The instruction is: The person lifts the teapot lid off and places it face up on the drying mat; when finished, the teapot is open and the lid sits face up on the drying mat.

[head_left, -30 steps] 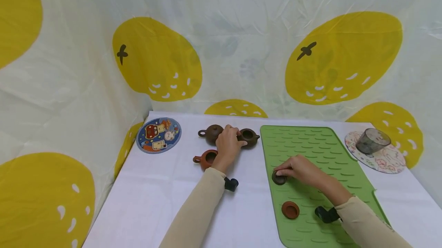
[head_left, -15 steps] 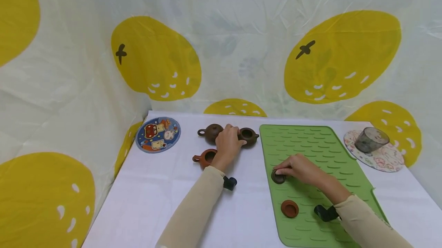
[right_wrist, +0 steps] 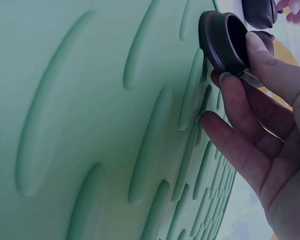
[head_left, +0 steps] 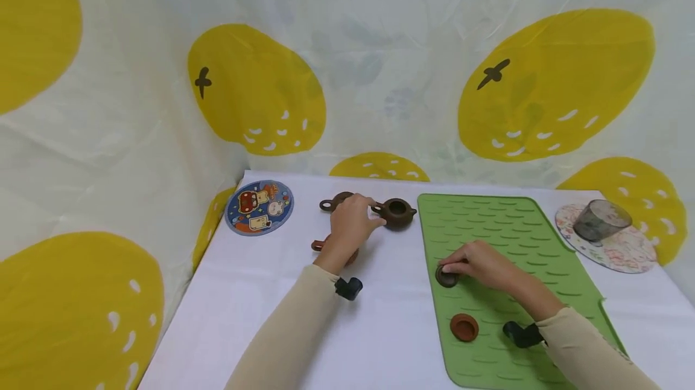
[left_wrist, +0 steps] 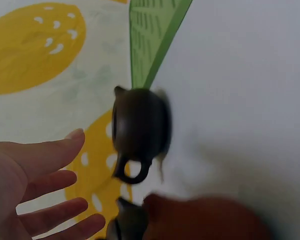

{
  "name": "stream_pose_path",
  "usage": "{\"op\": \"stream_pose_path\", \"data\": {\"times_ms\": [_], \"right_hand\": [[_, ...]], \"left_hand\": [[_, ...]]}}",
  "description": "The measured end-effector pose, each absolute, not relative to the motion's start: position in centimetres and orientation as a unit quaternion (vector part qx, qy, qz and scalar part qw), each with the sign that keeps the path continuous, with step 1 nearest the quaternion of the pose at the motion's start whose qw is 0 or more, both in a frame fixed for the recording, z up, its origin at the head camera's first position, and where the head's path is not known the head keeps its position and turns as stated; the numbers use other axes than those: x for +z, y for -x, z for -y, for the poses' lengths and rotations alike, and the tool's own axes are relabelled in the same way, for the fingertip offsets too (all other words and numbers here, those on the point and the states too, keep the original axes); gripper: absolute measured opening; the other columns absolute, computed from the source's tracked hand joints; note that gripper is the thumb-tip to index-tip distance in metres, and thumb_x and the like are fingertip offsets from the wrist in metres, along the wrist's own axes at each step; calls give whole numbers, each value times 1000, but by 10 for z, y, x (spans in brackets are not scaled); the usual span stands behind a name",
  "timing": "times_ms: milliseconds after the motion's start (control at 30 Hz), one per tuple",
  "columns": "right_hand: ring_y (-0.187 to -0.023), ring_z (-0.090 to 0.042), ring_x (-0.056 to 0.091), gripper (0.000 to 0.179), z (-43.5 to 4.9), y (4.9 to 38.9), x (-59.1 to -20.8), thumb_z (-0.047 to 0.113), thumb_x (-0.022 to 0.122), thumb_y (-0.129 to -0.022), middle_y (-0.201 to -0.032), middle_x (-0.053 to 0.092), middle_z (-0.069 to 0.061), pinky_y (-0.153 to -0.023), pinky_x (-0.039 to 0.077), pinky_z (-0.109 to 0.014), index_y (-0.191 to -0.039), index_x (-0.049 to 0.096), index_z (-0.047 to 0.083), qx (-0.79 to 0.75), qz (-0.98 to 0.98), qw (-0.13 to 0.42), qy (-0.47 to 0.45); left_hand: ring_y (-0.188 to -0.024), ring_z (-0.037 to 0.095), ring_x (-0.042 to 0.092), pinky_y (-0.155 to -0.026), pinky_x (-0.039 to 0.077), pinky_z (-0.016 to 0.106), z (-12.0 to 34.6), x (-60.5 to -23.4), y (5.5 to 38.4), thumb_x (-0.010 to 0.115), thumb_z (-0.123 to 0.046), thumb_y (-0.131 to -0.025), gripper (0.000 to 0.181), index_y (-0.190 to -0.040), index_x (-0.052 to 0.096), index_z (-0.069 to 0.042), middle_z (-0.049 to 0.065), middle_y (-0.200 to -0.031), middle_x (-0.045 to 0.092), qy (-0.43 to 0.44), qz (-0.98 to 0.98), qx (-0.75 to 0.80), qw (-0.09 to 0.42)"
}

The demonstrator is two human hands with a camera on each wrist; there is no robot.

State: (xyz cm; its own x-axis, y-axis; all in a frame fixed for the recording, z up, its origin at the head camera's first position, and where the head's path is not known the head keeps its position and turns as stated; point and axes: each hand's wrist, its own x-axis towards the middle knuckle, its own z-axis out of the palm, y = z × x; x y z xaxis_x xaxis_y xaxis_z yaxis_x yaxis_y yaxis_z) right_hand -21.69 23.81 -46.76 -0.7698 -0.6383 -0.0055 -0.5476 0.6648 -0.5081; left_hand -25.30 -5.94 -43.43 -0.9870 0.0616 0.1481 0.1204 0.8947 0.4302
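My left hand (head_left: 350, 218) hovers over the white table among three small teapots, its fingers spread and holding nothing. Just right of its fingertips sits a dark brown lidless teapot (head_left: 399, 215), seen side-on in the left wrist view (left_wrist: 142, 122). A second dark teapot (head_left: 339, 198) is partly hidden behind the hand. Beneath the wrist is a reddish clay teapot (head_left: 352, 256), blurred in the left wrist view (left_wrist: 205, 220). With thumb and fingers my right hand (head_left: 480, 263) pinches a dark teapot lid (right_wrist: 217, 42), lying upside down on the green mat (head_left: 478, 215).
A reddish lid (head_left: 464, 327) lies on the mat, nearer than the dark one. At the right, a smoky glass cup (head_left: 599, 221) stands on a floral round coaster (head_left: 624, 254). A blue cartoon coaster (head_left: 259, 207) lies at the back left. A patterned curtain (head_left: 391, 94) hangs behind the table.
My left hand has let go of the lidless dark teapot and drawn away to its left, opening a gap. The right hand keeps its pinch on the dark lid. The head view has shifted slightly.
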Motion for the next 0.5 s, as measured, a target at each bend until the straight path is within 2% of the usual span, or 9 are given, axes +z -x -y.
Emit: {"op": "stream_pose_path", "data": {"times_ms": [167,367,500], "right_hand": [[-95,-20,77,20,-241,216,-464,24,71,-94,-101,81,-3,-75,58,-23,-107,81,12,-252,-910,96,314],[-95,-20,77,20,-241,217,-464,23,71,-94,-101,81,-4,-75,58,-23,-107,81,12,-250,-910,93,318],[-94,-19,78,20,-240,218,-468,24,71,-94,-101,81,-4,-75,58,-22,-107,81,13,-255,-907,91,322]], "left_hand": [[-103,23,66,-82,56,41,82,-421,257,84,-40,-84,36,-111,78,-18,2,-111,72,17,969,-236,73],[-115,28,61,-93,54,44,114,-428,269,84,-39,-84,41,-115,74,-14,8,-128,67,-25,966,-248,73],[-115,31,62,-94,53,45,134,-439,274,84,-37,-84,42,-114,73,-12,12,-131,66,-33,958,-275,78]]}}
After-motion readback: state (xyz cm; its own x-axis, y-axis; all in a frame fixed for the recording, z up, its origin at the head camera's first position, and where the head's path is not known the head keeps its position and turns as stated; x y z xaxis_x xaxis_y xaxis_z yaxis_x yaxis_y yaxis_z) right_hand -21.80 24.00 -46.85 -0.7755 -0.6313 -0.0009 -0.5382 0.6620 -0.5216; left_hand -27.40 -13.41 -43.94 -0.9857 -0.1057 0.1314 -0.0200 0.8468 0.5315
